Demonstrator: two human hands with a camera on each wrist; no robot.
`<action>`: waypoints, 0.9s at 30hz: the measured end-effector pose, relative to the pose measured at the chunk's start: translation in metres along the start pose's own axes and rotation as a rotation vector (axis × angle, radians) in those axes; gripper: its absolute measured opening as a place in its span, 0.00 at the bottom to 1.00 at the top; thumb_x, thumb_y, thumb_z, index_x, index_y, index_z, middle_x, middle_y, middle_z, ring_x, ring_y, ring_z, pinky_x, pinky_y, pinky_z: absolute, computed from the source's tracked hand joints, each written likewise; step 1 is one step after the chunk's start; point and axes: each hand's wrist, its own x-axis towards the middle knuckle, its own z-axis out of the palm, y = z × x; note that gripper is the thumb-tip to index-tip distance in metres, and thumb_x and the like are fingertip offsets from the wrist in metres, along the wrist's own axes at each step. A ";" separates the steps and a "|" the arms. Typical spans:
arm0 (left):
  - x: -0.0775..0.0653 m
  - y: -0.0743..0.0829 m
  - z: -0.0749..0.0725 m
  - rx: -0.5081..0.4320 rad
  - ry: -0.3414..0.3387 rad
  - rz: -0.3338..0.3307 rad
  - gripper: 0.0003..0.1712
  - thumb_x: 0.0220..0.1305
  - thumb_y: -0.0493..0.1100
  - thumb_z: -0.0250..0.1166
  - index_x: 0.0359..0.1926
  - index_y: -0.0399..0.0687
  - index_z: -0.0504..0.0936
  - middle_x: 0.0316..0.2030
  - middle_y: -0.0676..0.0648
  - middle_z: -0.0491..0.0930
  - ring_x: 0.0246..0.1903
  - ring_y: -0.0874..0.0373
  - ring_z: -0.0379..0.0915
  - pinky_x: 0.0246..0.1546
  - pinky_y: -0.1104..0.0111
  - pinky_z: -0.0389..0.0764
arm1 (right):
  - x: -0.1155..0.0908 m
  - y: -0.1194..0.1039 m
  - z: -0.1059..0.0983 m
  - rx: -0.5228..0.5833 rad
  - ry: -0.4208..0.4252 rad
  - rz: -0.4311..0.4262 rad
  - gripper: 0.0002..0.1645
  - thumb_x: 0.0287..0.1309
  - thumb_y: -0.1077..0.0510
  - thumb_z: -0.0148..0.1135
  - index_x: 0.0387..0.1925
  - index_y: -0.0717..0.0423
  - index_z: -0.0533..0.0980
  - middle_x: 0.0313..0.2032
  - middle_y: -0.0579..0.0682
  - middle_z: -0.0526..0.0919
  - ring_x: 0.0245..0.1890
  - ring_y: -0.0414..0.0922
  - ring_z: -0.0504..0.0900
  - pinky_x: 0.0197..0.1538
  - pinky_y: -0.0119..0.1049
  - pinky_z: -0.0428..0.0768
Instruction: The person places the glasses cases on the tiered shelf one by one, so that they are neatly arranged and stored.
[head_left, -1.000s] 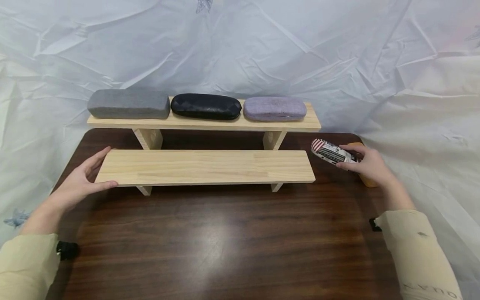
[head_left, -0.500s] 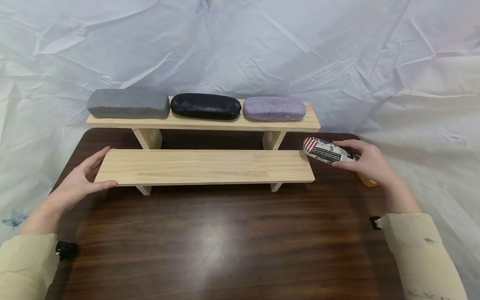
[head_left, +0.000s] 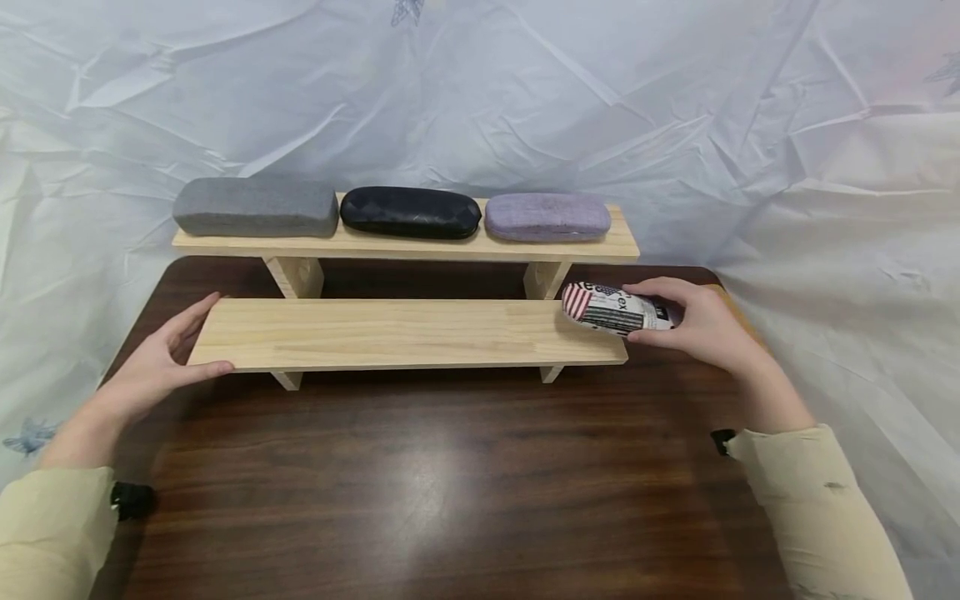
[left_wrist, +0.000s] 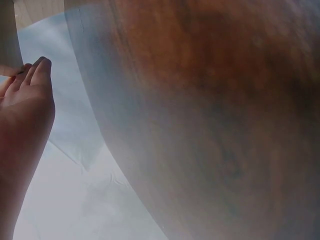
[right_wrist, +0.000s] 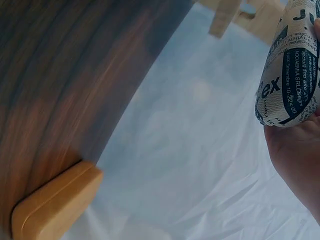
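My right hand (head_left: 697, 321) grips a glasses case (head_left: 611, 308) printed with lettering and red stripes, thumb along its front side and fingers at the back. In the head view the case overlaps the right end of the lower shelf board (head_left: 405, 333) of a pale wooden two-tier rack. In the right wrist view the printed case (right_wrist: 292, 70) fills the upper right, partly covering the hand. My left hand (head_left: 161, 358) holds the lower board's left end, with the thumb at the front edge and fingers at the back edge.
On the upper shelf (head_left: 622, 237) stand a grey glasses case (head_left: 255, 208), a black one (head_left: 411, 212) and a lilac one (head_left: 547, 217). A tan-orange case (right_wrist: 57, 200) lies at the dark wooden table's (head_left: 420, 483) right edge, mostly behind the right arm. White cloth (head_left: 480, 92) hangs behind.
My right hand has carried the printed glasses case leftward, from beside the rack to the lower board's right end. The left hand has stayed on the board.
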 end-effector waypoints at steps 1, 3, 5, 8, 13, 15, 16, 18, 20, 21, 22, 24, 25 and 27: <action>0.000 0.000 0.000 0.003 0.000 -0.003 0.61 0.68 0.33 0.72 0.87 0.61 0.42 0.87 0.46 0.39 0.67 0.86 0.52 0.55 0.95 0.60 | 0.002 -0.003 0.002 0.002 -0.006 -0.011 0.38 0.42 0.63 0.88 0.60 0.49 0.86 0.54 0.54 0.90 0.47 0.24 0.75 0.51 0.15 0.67; 0.000 0.000 0.000 0.008 0.002 -0.009 0.61 0.68 0.33 0.72 0.87 0.61 0.42 0.87 0.44 0.39 0.66 0.86 0.52 0.55 0.95 0.60 | 0.005 -0.008 0.008 0.012 -0.024 -0.018 0.38 0.44 0.62 0.88 0.60 0.49 0.86 0.56 0.53 0.89 0.49 0.24 0.74 0.52 0.15 0.67; 0.000 0.000 0.000 0.013 0.002 -0.013 0.61 0.68 0.33 0.72 0.87 0.60 0.42 0.87 0.42 0.39 0.66 0.86 0.52 0.55 0.95 0.60 | 0.009 -0.014 0.013 0.025 -0.046 -0.032 0.38 0.45 0.62 0.87 0.61 0.49 0.85 0.57 0.53 0.88 0.51 0.25 0.74 0.53 0.16 0.68; 0.001 0.000 0.000 0.022 0.004 -0.019 0.62 0.68 0.34 0.73 0.87 0.60 0.41 0.87 0.41 0.38 0.66 0.86 0.52 0.55 0.96 0.58 | 0.016 -0.022 0.020 0.027 -0.072 -0.060 0.38 0.46 0.61 0.87 0.62 0.49 0.84 0.58 0.53 0.88 0.53 0.30 0.76 0.54 0.18 0.69; 0.002 0.000 -0.001 0.019 0.004 -0.014 0.62 0.68 0.34 0.72 0.87 0.58 0.41 0.87 0.41 0.38 0.66 0.86 0.52 0.55 0.95 0.59 | 0.028 -0.032 0.034 0.028 -0.110 -0.086 0.38 0.48 0.59 0.87 0.63 0.49 0.84 0.60 0.53 0.87 0.58 0.44 0.80 0.57 0.24 0.72; 0.002 0.000 -0.001 0.018 0.004 -0.011 0.61 0.68 0.34 0.72 0.87 0.59 0.41 0.87 0.41 0.38 0.66 0.86 0.52 0.55 0.95 0.59 | 0.033 -0.035 0.040 0.039 -0.126 -0.091 0.38 0.48 0.58 0.87 0.64 0.50 0.83 0.61 0.53 0.87 0.59 0.47 0.80 0.57 0.26 0.72; 0.002 0.001 -0.001 0.017 0.003 -0.010 0.61 0.68 0.34 0.72 0.87 0.59 0.41 0.87 0.42 0.38 0.66 0.86 0.52 0.55 0.95 0.59 | 0.035 -0.037 0.043 0.044 -0.136 -0.092 0.38 0.49 0.57 0.87 0.64 0.50 0.83 0.61 0.53 0.86 0.59 0.48 0.81 0.57 0.28 0.73; 0.003 0.001 -0.001 0.012 0.003 -0.006 0.61 0.68 0.33 0.72 0.87 0.59 0.41 0.87 0.41 0.38 0.66 0.86 0.52 0.55 0.95 0.59 | 0.039 -0.040 0.049 0.053 -0.153 -0.096 0.39 0.49 0.56 0.87 0.65 0.50 0.82 0.62 0.53 0.86 0.60 0.49 0.81 0.58 0.33 0.74; 0.003 0.001 0.000 0.011 0.002 -0.004 0.61 0.68 0.33 0.72 0.87 0.60 0.41 0.87 0.42 0.38 0.66 0.86 0.52 0.56 0.95 0.59 | 0.043 -0.044 0.055 0.058 -0.166 -0.105 0.40 0.49 0.56 0.87 0.65 0.50 0.82 0.63 0.53 0.85 0.60 0.50 0.81 0.59 0.38 0.75; 0.003 0.001 0.000 0.008 0.001 -0.002 0.61 0.68 0.33 0.72 0.87 0.60 0.41 0.87 0.42 0.38 0.66 0.86 0.52 0.56 0.95 0.58 | 0.045 -0.047 0.058 0.062 -0.175 -0.106 0.40 0.49 0.55 0.87 0.66 0.50 0.82 0.63 0.53 0.85 0.61 0.50 0.81 0.59 0.41 0.76; 0.003 0.001 0.001 0.007 0.001 0.000 0.62 0.68 0.33 0.72 0.87 0.60 0.41 0.87 0.42 0.38 0.66 0.86 0.52 0.56 0.95 0.58 | 0.047 -0.050 0.061 0.068 -0.184 -0.108 0.41 0.49 0.55 0.87 0.66 0.50 0.82 0.64 0.53 0.85 0.61 0.51 0.81 0.60 0.44 0.76; 0.002 0.001 0.001 0.005 0.001 0.003 0.61 0.68 0.33 0.72 0.87 0.60 0.42 0.87 0.43 0.38 0.67 0.86 0.52 0.57 0.95 0.58 | 0.050 -0.056 0.066 0.076 -0.196 -0.117 0.41 0.48 0.54 0.87 0.66 0.49 0.82 0.64 0.53 0.85 0.62 0.51 0.81 0.61 0.47 0.76; 0.002 0.001 0.001 0.004 0.000 0.005 0.61 0.68 0.32 0.72 0.87 0.60 0.42 0.87 0.43 0.38 0.67 0.86 0.52 0.57 0.95 0.58 | 0.051 -0.059 0.069 0.081 -0.202 -0.122 0.41 0.48 0.54 0.87 0.66 0.49 0.82 0.64 0.52 0.85 0.62 0.51 0.81 0.61 0.47 0.76; 0.002 0.000 0.001 0.002 0.001 0.008 0.61 0.67 0.32 0.72 0.87 0.60 0.42 0.87 0.44 0.39 0.67 0.86 0.52 0.57 0.95 0.59 | 0.054 -0.065 0.075 0.092 -0.211 -0.128 0.41 0.48 0.53 0.87 0.66 0.48 0.82 0.64 0.51 0.85 0.62 0.50 0.81 0.61 0.47 0.77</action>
